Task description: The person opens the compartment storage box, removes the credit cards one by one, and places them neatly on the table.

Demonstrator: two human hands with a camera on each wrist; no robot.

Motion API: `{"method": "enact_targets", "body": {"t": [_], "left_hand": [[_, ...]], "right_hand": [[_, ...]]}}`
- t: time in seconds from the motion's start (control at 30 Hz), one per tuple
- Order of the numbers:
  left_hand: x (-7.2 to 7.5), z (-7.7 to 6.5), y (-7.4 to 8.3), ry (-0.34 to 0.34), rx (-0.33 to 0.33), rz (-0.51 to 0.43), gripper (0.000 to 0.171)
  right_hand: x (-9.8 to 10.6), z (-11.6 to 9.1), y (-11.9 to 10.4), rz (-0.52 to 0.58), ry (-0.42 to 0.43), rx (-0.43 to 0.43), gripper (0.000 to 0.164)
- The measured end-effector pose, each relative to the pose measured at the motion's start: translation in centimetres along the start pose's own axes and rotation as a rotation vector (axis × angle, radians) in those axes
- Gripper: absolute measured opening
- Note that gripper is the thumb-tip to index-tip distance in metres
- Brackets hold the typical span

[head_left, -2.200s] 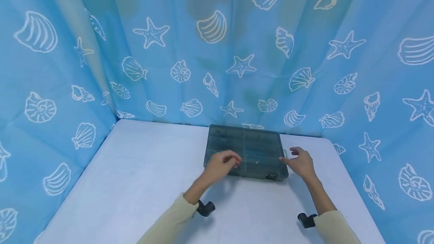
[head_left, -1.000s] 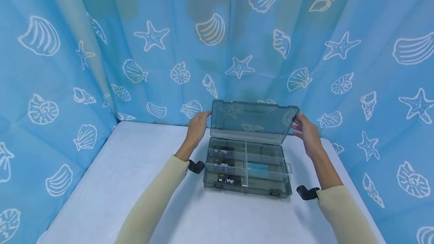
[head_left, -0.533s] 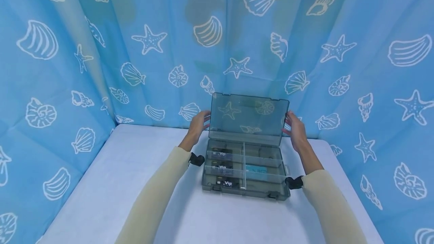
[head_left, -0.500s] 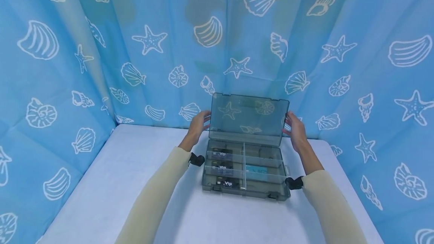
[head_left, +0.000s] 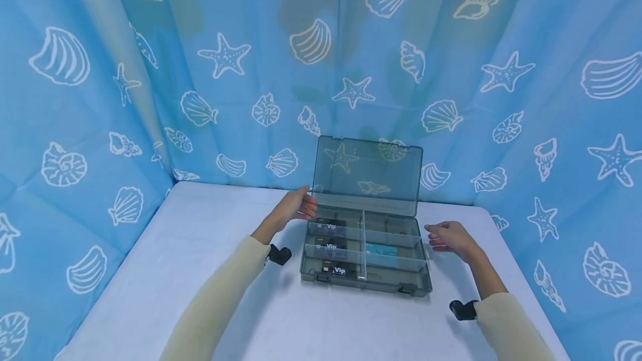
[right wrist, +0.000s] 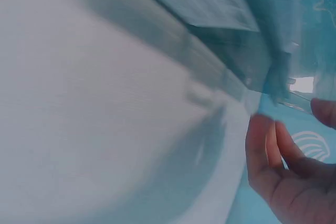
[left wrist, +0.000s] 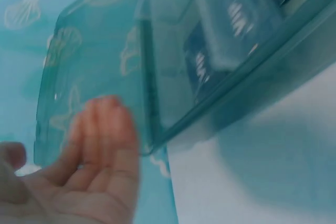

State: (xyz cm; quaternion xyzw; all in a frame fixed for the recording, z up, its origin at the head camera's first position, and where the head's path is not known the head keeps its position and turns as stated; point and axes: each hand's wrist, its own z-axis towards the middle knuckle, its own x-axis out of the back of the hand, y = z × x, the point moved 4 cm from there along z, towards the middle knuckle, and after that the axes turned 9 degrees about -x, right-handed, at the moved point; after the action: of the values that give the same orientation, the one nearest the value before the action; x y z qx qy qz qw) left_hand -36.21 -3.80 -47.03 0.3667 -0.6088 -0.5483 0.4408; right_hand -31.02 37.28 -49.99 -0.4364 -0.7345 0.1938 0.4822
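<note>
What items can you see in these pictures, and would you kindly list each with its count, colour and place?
Case: 1, translucent grey, open on the table
Lid: 1, translucent grey, raised at the case's rear
Vip cards: 3, dark, one behind another in the left compartments
Blue card: 1, light blue, right middle compartment
Dividers: several, clear, inside the case
Front latches: 2, dark, front wall
Table: 1, white, beneath everything
Curtain: blue with white shells and starfish, behind and at both sides
Wrist devices: 2, black, at the cuffs
Sleeves: 2, cream, both forearms
Left hand: 1, bare, by the case's left rear corner
Right hand: 1, bare, beside its right side
</note>
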Motion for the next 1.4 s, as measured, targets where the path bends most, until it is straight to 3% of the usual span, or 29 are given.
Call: {"method": "enact_targets", "body": {"t": [0.13, 0.33, 0.5, 0.7, 1.03, 1.17, 1.3, 1.4], "left_hand": [[-1.7, -0.9, -0.5, -0.126, 0.075, 0.051, 0.069], [-3.7, -1.8, -0.2, -0.283, 0.197, 0.074, 0.082], [-4.8, -1.9, -0.3, -0.307, 0.303, 0.112, 0.091], [-5.5, -1.2, -0.4, -0.314, 0.414, -0.007, 0.104], [-5.8, -1.3, -1.5, -0.318, 0.382, -0.194, 0.104], [-5.7, -1.2, -2.1, -0.247, 0.377, -0.219, 0.101], [-5.5, -1.1, -2.7, -0.148, 0.356, -0.236, 0.072], [-5.8, -1.0, -2.6, -0.156, 0.299, -0.165, 0.044]], "right_hand": [[-1.3, -0.7, 1.8, 0.101, -0.103, -0.054, 0.063], [-2.5, -1.2, 2.5, 0.219, -0.14, -0.066, 0.052], [-2.8, -1.4, 2.5, 0.205, -0.125, -0.06, 0.049], [-2.7, -1.5, 2.4, 0.199, -0.12, -0.062, 0.044], [-3.0, -1.2, 2.6, 0.262, -0.123, -0.098, 0.044], [-3.0, -1.1, 2.6, 0.262, -0.12, -0.098, 0.043], [-3.0, -1.3, 2.7, 0.263, -0.118, -0.103, 0.044], [-2.9, -1.3, 2.6, 0.269, -0.118, -0.101, 0.044]]}}
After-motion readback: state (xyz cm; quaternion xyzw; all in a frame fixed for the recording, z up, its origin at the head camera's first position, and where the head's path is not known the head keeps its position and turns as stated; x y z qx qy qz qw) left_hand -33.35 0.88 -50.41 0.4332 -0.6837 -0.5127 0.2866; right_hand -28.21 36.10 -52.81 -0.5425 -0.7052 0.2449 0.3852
